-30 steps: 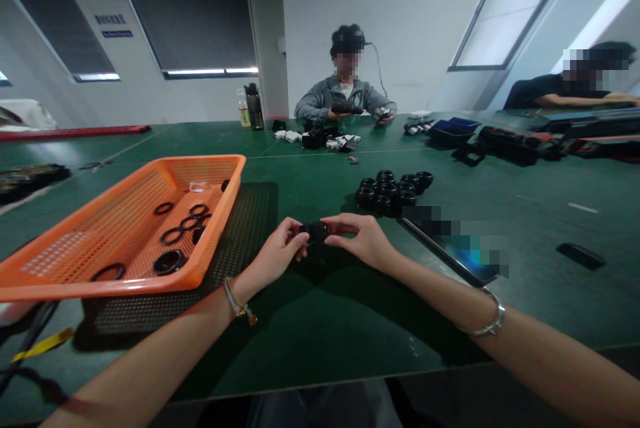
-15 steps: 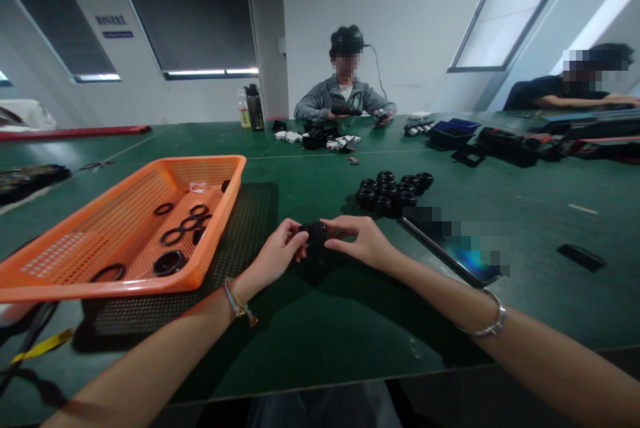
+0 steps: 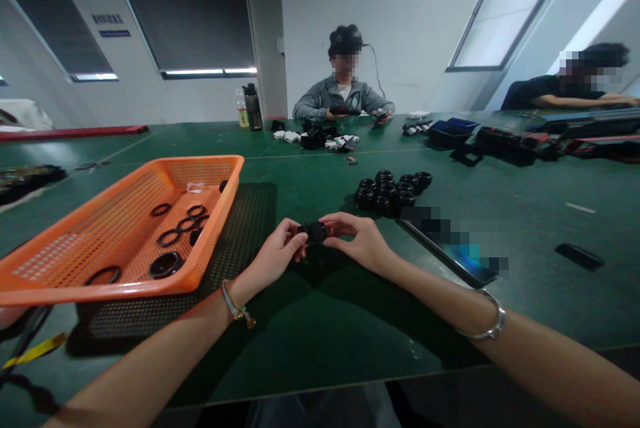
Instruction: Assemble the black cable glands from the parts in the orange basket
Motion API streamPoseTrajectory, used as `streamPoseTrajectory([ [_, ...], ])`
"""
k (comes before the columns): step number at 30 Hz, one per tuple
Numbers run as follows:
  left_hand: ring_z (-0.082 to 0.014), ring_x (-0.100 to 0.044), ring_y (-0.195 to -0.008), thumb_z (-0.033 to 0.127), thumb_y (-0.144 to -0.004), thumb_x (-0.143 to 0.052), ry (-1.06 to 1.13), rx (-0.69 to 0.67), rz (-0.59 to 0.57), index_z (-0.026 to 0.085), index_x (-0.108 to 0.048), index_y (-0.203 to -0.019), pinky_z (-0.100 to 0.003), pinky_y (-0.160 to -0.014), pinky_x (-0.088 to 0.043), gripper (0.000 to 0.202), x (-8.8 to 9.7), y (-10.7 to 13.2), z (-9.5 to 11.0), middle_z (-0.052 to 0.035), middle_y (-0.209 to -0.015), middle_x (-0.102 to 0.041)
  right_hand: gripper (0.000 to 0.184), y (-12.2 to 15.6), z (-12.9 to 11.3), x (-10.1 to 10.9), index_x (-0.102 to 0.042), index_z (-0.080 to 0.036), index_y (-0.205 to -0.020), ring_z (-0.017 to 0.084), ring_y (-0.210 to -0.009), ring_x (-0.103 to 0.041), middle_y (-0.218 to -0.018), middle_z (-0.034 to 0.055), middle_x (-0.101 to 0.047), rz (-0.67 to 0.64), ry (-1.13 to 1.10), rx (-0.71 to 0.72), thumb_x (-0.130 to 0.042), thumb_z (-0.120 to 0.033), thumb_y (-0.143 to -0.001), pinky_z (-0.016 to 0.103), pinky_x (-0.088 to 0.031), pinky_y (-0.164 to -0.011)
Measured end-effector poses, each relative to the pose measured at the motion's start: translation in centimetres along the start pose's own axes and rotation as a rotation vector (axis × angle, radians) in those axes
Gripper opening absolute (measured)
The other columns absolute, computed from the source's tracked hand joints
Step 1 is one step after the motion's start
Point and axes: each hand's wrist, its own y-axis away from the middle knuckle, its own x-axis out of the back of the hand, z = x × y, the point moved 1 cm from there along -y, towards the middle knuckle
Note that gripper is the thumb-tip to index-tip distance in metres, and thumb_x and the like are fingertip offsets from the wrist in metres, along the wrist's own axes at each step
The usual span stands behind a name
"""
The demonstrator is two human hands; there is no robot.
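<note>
A small black round part point(image 3: 316, 232) is held just above the green table point(image 3: 320, 321), between both my hands. My left hand point(image 3: 276, 253) pinches its left end with curled fingers. My right hand point(image 3: 359, 239) grips its right end with thumb and fingertips. A cluster of several similar black round parts point(image 3: 393, 191) lies on the table beyond my right hand. To the left stands an orange mesh basket point(image 3: 220, 231) with several black rings point(image 3: 176, 228) and a black cap inside.
A dark flat device point(image 3: 453, 248) lies right of my hands, and a small black bar point(image 3: 580, 255) further right. A person sits across the table handling dark parts point(image 3: 325, 138); another sits at the far right. Bottles point(image 3: 253, 108) stand at the far edge.
My fingers have shifted slightly around the black part, which stays in the same spot between both hands. The view has moved a little.
</note>
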Motion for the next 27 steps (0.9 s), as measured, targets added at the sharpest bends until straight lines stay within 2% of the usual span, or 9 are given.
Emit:
streamPoseTrajectory([
  [13,-0.0085,-0.047,-0.049,0.025,-0.079,-0.048,-0.053,-0.016,-0.004,0.018,-0.041,-0.079,-0.021,-0.050,-0.037,0.009,-0.02,0.37,0.35,0.0065,-0.055,-0.050,0.034,-0.06,-0.05,0.38,-0.067,-0.016,-0.099,0.019,-0.074,-0.067,-0.082,0.0063,-0.072,-0.030,0.021,-0.040,-0.066,-0.028,-0.068,0.035,-0.054,-0.072],
  [18,-0.0081,-0.046,-0.048,0.025,-0.080,-0.046,-0.051,-0.011,0.002,0.018,-0.041,-0.078,-0.021,-0.049,-0.036,0.009,0.02,0.25,0.16,0.0066,-0.055,-0.049,0.043,-0.12,0.19,0.40,-0.063,-0.014,-0.107,0.019,-0.078,-0.066,-0.088,0.0068,-0.071,-0.087,-0.063,-0.058,-0.068,-0.021,-0.064,0.036,-0.053,-0.078],
  [23,-0.0078,-0.046,-0.048,0.026,-0.080,-0.045,-0.049,-0.001,-0.011,0.018,-0.041,-0.077,-0.021,-0.048,-0.036,0.010,-0.17,0.26,0.34,0.0064,-0.056,-0.049,0.034,-0.15,0.30,0.31,-0.067,-0.016,-0.098,0.017,-0.080,-0.064,-0.096,0.0074,-0.066,-0.021,-0.046,-0.035,-0.068,-0.019,-0.064,0.033,-0.054,-0.075],
  [27,-0.0078,-0.047,-0.049,0.028,-0.080,-0.045,-0.062,-0.006,-0.010,0.017,-0.042,-0.077,-0.021,-0.049,-0.037,0.011,-0.27,0.26,0.32,0.0060,-0.057,-0.050,0.035,-0.12,0.27,0.20,-0.067,-0.015,-0.098,0.016,-0.079,-0.064,-0.095,0.0076,-0.065,-0.015,-0.070,-0.014,-0.068,-0.018,-0.063,0.031,-0.053,-0.075],
])
